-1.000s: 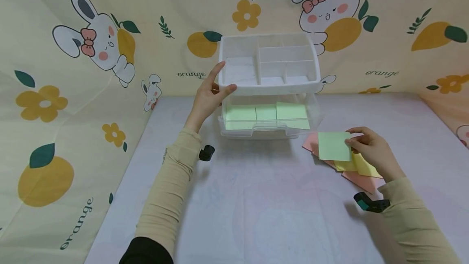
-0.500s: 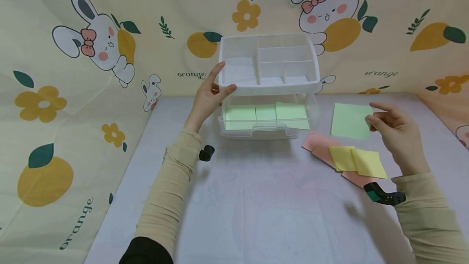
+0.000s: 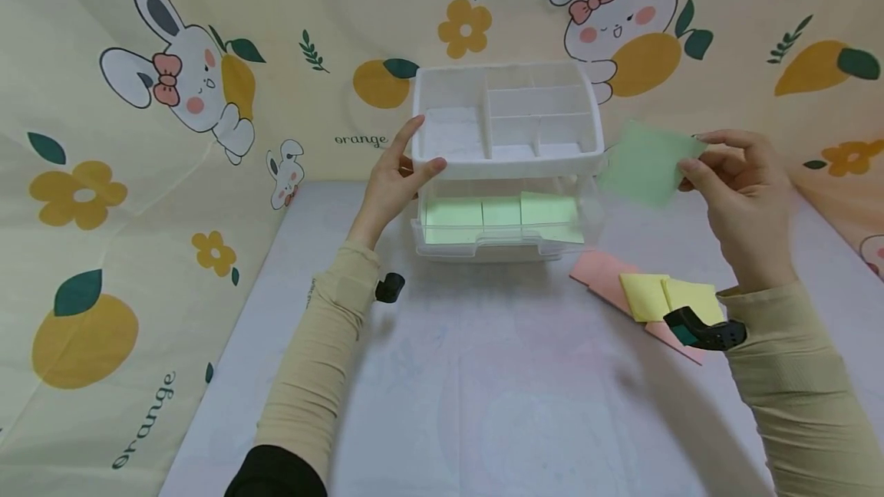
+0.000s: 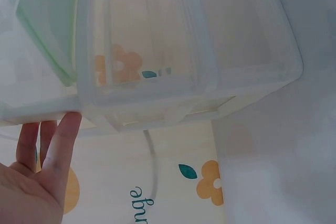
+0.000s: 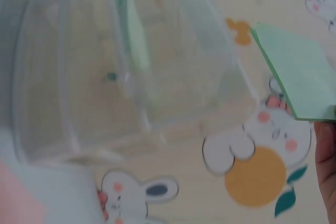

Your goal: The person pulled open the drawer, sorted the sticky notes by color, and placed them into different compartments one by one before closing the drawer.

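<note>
In the head view, my right hand pinches a square green sticky-note pad between thumb and fingers, to the right of a storage box with a white compartment tray on top. My left hand holds the tray's front left corner, thumb on the front rim. Below, a clear drawer is pulled out, and several green sticky notes stand side by side in it. In the left wrist view, the left fingers touch the box edge. The right wrist view shows the pad apart from the box.
Pink sticky notes and yellow sticky notes lie overlapping on the table at front right, partly behind the right wrist camera. A patterned cloth hangs behind the box.
My right hand has lifted the green sticky-note pad off the pink and yellow notes, up beside the tray, and tilted it. My left hand and the box have stayed put.
</note>
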A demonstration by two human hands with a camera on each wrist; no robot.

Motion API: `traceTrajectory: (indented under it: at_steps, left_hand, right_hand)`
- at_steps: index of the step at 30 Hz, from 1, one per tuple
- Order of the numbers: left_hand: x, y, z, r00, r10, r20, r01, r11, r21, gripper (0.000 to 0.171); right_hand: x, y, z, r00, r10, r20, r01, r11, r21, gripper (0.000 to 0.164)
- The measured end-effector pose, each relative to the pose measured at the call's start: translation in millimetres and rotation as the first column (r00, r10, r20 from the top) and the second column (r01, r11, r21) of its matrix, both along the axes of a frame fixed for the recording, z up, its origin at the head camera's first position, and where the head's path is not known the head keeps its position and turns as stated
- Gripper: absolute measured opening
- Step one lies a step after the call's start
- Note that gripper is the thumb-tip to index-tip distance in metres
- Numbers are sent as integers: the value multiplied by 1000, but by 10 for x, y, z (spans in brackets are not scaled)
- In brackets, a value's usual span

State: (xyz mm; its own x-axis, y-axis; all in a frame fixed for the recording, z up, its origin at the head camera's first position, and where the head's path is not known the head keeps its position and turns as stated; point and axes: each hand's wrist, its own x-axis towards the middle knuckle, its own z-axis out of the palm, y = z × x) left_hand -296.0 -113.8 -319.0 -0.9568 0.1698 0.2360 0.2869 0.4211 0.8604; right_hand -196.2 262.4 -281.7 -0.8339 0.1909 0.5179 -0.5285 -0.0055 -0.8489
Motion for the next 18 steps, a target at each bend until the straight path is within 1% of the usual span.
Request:
traceTrajectory:
  at_steps: [1,7,13,16,18]
  left_hand:
    - [0,2,0,1000,0,0,0,1000,0,67]
    - [8,14,9,1000,-4,-1,4,1000,10,66]
    - [4,21,10,1000,-1,2,1,1000,14,65]
    - [0,14,4,1000,0,3,0,1000,18,65]
    - [0,7,-1,1000,1,4,-1,1000,19,65]
  right_hand:
    - [-22,-38,26,1000,24,-5,-24,1000,-13,34]
    - [-126,-260,137,994,107,24,-108,994,10,33]
    - [-233,-436,174,982,184,32,-185,982,29,29]
    - [-281,-519,165,975,217,44,-220,972,81,26]
    - [-311,-574,155,972,227,64,-234,962,141,24]
